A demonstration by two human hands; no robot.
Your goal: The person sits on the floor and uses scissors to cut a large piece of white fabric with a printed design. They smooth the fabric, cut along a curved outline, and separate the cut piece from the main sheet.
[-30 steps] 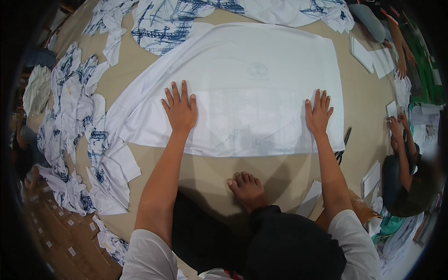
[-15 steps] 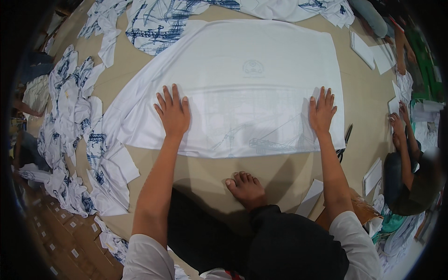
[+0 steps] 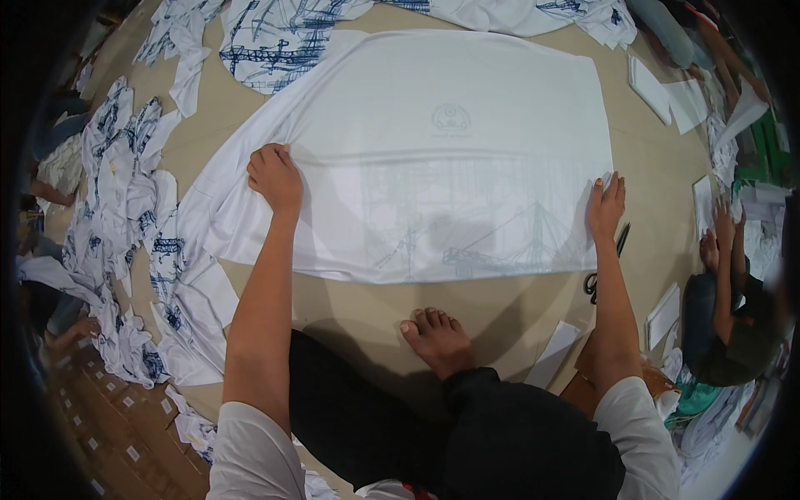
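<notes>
A white fabric sheet (image 3: 467, 87) lies spread on the beige floor ahead of me, its printed crane drawing showing faintly through the near half. My left hand (image 3: 277, 179) rests on its left part, with the fingers curled and bunched on the cloth where folds run off to the left. At the right edge my right hand (image 3: 608, 207) lies with its fingers stretched out, partly over the cloth's border. Just right of that forearm is a pair of dark scissors (image 3: 592, 286), partly hidden by the wrist.
White cloth pieces with blue crane prints (image 3: 121, 196) are heaped along the left. Another printed piece (image 3: 275, 50) lies at the far side. White boards (image 3: 648, 87) lie at the right, near co-workers' hands (image 3: 723, 229). My bare foot (image 3: 437, 340) stands before the sheet.
My left hand has slid left and its flat fingers have curled onto the cloth. My right hand has moved right and slightly nearer, out to the sheet's edge.
</notes>
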